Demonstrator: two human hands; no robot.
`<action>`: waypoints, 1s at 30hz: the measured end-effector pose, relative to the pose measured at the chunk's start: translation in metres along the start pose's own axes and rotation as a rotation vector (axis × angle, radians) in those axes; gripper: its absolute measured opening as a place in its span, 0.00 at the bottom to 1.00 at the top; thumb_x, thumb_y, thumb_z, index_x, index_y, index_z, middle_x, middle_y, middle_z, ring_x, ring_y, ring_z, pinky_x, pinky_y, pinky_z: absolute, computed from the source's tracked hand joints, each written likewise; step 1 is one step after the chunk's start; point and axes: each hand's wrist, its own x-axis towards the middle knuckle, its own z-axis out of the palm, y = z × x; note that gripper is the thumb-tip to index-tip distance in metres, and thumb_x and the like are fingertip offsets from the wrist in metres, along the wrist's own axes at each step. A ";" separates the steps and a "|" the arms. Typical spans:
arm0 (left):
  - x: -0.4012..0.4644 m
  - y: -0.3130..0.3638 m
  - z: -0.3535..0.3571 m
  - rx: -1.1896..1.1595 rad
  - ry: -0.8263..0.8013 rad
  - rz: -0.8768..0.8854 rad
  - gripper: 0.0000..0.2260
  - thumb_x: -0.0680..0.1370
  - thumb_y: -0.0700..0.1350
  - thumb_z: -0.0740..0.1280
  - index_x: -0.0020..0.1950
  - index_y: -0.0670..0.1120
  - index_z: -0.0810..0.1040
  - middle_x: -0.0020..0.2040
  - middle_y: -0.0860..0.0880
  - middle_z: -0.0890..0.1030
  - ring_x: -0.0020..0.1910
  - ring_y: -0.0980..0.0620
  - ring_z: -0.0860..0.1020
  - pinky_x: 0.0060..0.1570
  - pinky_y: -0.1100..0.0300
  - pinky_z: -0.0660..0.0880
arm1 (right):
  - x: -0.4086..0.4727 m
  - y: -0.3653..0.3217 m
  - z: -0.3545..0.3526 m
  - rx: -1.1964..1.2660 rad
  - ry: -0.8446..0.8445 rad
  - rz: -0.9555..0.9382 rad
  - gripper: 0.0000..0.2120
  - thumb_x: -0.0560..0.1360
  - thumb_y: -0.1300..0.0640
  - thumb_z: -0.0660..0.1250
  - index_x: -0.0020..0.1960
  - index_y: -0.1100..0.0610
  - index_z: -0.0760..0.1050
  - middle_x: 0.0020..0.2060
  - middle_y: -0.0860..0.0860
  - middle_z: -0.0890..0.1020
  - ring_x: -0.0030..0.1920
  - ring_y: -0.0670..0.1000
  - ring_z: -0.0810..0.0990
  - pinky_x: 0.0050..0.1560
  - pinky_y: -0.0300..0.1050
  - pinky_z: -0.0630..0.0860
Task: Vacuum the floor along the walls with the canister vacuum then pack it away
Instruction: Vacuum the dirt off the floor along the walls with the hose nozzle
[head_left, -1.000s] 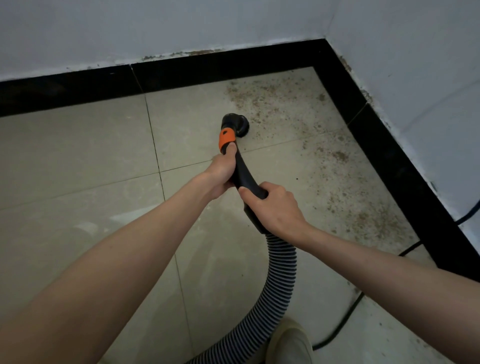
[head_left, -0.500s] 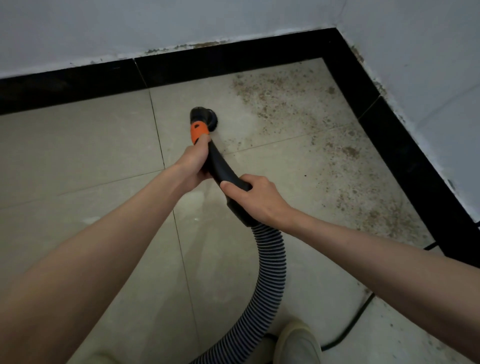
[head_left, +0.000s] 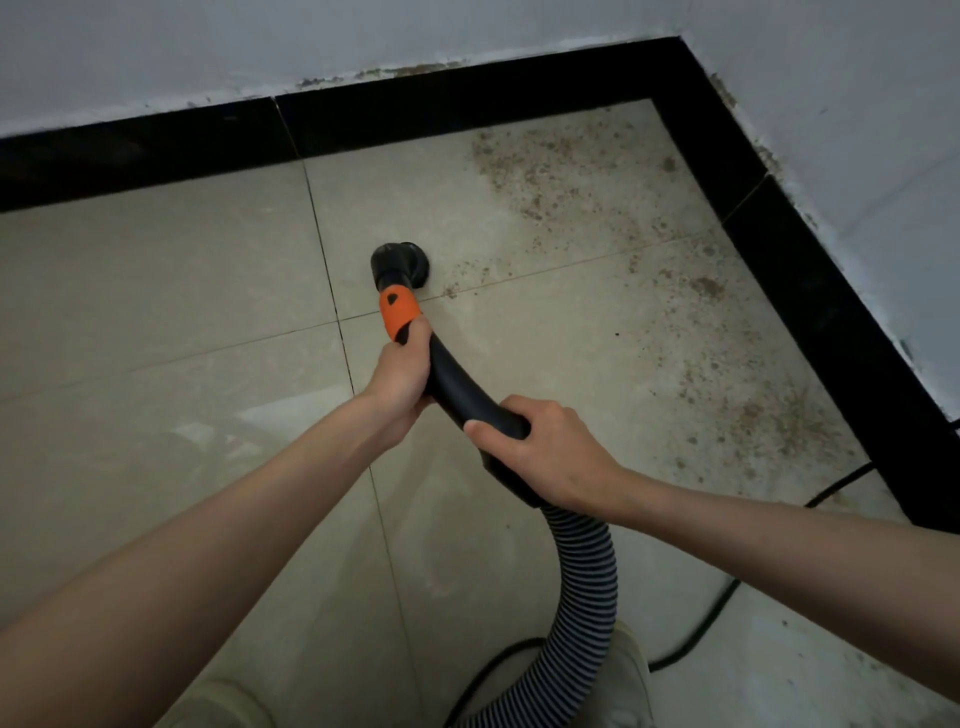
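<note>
A black curved vacuum handle (head_left: 462, 387) with an orange collar (head_left: 397, 310) ends in a round black brush nozzle (head_left: 400, 262) that rests on the beige floor tiles (head_left: 156, 291). My left hand (head_left: 400, 376) grips the handle just below the orange collar. My right hand (head_left: 540, 447) grips its lower end, where the ribbed grey hose (head_left: 576, 613) begins and runs down out of view. Brown dirt specks (head_left: 587, 182) cover the tiles to the right of the nozzle, towards the corner. The canister itself is out of sight.
Black skirting (head_left: 467, 117) runs under the white walls (head_left: 260, 47) and meets in a corner at the upper right. A black power cable (head_left: 717, 613) lies on the floor at the lower right. My shoe (head_left: 634, 675) shows beside the hose.
The nozzle moved left, away from the dirty patch, and has now come back right a little, to the edge of the specks. Both hands kept their grip throughout.
</note>
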 end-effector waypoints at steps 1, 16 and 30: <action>0.000 0.001 0.003 0.004 -0.016 -0.004 0.13 0.81 0.53 0.57 0.47 0.42 0.69 0.42 0.47 0.74 0.40 0.51 0.76 0.35 0.59 0.73 | -0.001 0.001 -0.002 0.005 0.013 0.009 0.19 0.72 0.36 0.64 0.42 0.53 0.76 0.37 0.52 0.82 0.41 0.54 0.81 0.46 0.54 0.79; 0.007 0.015 0.068 0.140 -0.237 -0.063 0.15 0.81 0.54 0.58 0.53 0.42 0.69 0.41 0.47 0.73 0.38 0.52 0.74 0.32 0.61 0.73 | -0.008 0.024 -0.023 0.068 0.218 0.147 0.18 0.71 0.36 0.63 0.39 0.51 0.74 0.33 0.49 0.81 0.36 0.52 0.81 0.42 0.52 0.80; -0.002 0.014 0.006 0.036 0.110 0.005 0.15 0.81 0.53 0.57 0.58 0.41 0.67 0.45 0.47 0.75 0.43 0.51 0.76 0.35 0.59 0.73 | 0.013 -0.001 -0.005 0.130 -0.063 -0.038 0.17 0.73 0.39 0.66 0.43 0.53 0.78 0.37 0.49 0.84 0.39 0.50 0.83 0.46 0.53 0.81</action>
